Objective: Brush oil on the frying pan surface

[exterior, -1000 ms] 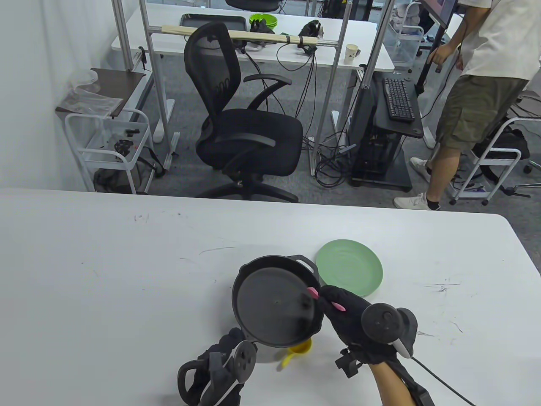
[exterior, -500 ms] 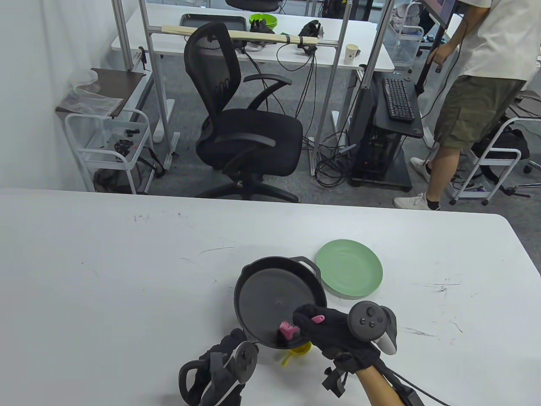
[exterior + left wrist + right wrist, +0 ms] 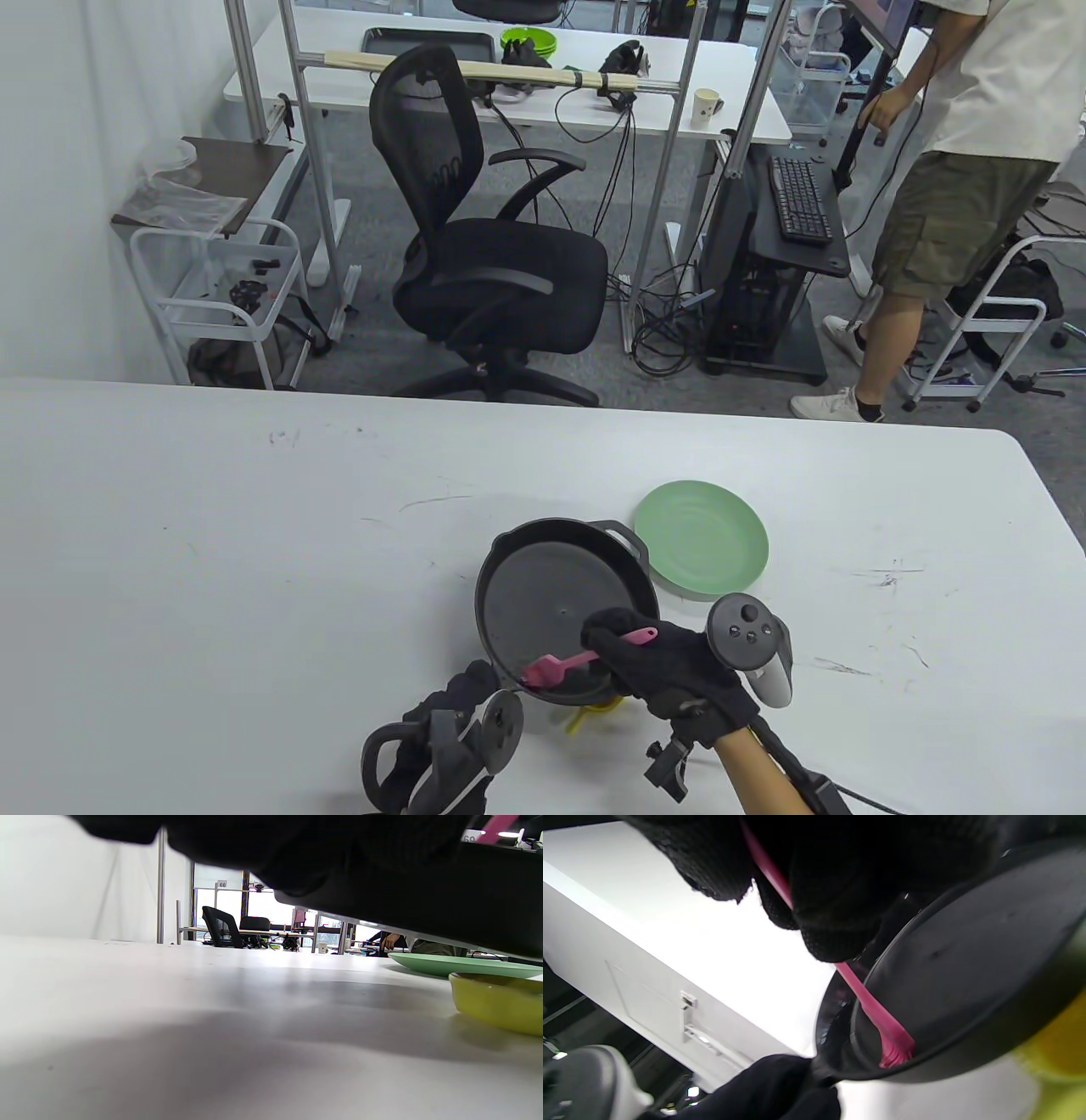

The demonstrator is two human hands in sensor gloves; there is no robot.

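A black cast-iron frying pan [image 3: 556,594] is held off the table near the front edge. My left hand [image 3: 454,722] grips its handle from below the near rim; the grip also shows in the right wrist view [image 3: 797,1086]. My right hand [image 3: 662,666] pinches a pink silicone brush [image 3: 560,666] by its handle. The brush head touches the pan's near inner rim, as the right wrist view shows [image 3: 895,1046]. A small yellow bowl [image 3: 594,709] sits on the table under the pan; it shows in the left wrist view [image 3: 496,1001].
A green plate [image 3: 702,550] lies on the white table [image 3: 254,552] just right of the pan. An office chair [image 3: 492,255], carts, desks and a standing person [image 3: 959,187] are beyond the far edge.
My right hand has swept the brush from the pan's right side down to its near rim, moving toward me and left. The pan has shifted slightly right. My left hand stays on the handle.
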